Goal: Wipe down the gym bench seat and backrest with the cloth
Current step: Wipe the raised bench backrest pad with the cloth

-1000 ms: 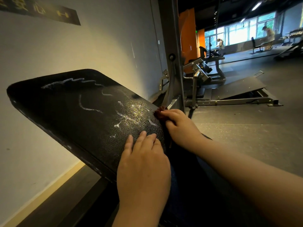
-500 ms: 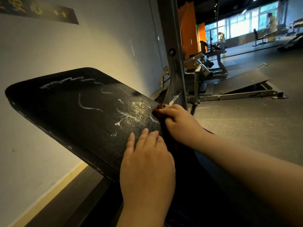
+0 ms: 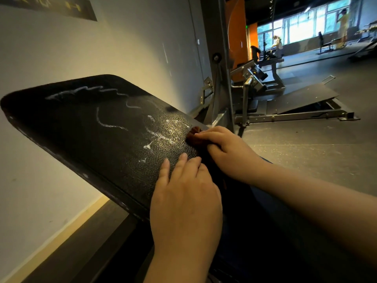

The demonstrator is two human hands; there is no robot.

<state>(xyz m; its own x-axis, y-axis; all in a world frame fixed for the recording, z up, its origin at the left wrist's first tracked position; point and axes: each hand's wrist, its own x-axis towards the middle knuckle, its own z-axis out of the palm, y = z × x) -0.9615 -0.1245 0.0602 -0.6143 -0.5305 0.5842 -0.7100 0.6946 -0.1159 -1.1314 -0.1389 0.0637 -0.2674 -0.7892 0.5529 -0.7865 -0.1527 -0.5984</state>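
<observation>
Little had shifted over the last second: the brown cloth (image 3: 193, 134) sat at the same spot on the right edge of the black bench pad (image 3: 91, 135), with only a slight creep up the pad and a small tilt of the view. Most of the cloth was bunched and hidden under the right hand (image 3: 230, 154), whose fingers were curled over it and gripped it against the textured vinyl. The left hand (image 3: 185, 201) lay flat on the lower part of the pad just beside the right, fingers straight and close together, holding nothing and apparently steadying the pad.

The white streaks (image 3: 110, 124) looked the same as before. A wavy line ran near the top end, a hooked one lay in the middle, and a scatter of smears sat right in front of the cloth. None of them had been rubbed away, so the wiping stroke seemed to have hardly begun and most of the surface was still to do. By its tilt the pad was probably the backrest. The seat was not clearly in view.

Behind the pad rose a pale wall (image 3: 102, 48) with a dark sign (image 3: 61, 7) at the upper left. A grey steel upright (image 3: 218, 58) stood just past the right hand. Beyond it were a weight machine (image 3: 255, 76), a sloped platform (image 3: 302, 99) on the dark rubber floor (image 3: 306, 156), and a person (image 3: 342, 23) by the bright windows far off.
</observation>
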